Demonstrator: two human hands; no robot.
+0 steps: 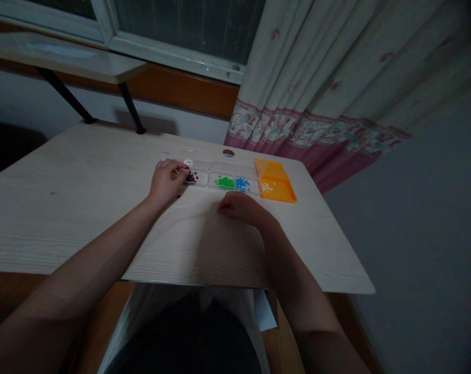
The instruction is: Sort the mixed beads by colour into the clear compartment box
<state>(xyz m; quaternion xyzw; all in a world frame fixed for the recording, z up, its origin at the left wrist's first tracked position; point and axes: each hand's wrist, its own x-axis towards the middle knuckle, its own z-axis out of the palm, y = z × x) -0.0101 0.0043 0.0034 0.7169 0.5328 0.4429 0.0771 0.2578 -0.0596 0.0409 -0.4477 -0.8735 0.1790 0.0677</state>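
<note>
My left hand (166, 179) is at the left end of a clear plastic box (204, 178), its fingers pinched together at the dark brown small pieces (190, 177) there. What those fingers hold, if anything, is too small to make out. Just in front of the box, my right hand (241, 207) hovers over or rests on the table with thumb and fingertips closed; whatever lies between them is hidden. Green pieces (226, 182) and blue pieces (242, 184) fill neighbouring compartments. White pieces (267, 187) lie by the left side of an orange tray (284, 190).
A pale wooden table (103, 208) carries everything. Behind the box lies a round brown piece (228, 152). A raised shelf (75, 57) on black legs stands at the back left. A curtain (297, 104) hangs behind the right edge, beside a wall.
</note>
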